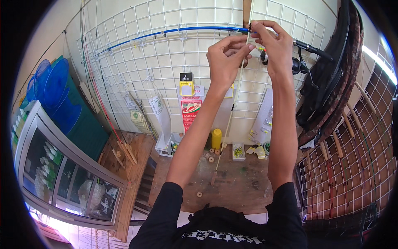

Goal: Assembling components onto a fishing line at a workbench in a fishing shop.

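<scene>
A thin pale fishing rod with dark bands stands nearly upright, slightly tilted, its lower end at the wooden table. Both my arms are raised toward its upper part. The fingertips of my right hand pinch the rod at a small dark fitting. Just below, my left hand is closed beside the rod, its thumb and fingers pressed together. Whatever lies between those left fingers is too small to make out. A small yellow-orange piece shows between the hands; its kind is unclear.
Behind my hands, a blue fishing rod with a black reel hangs on a white wire grid. The wooden table holds a yellow bottle, cork rings and a small white box. A glass cabinet stands left; dark rod bags hang right.
</scene>
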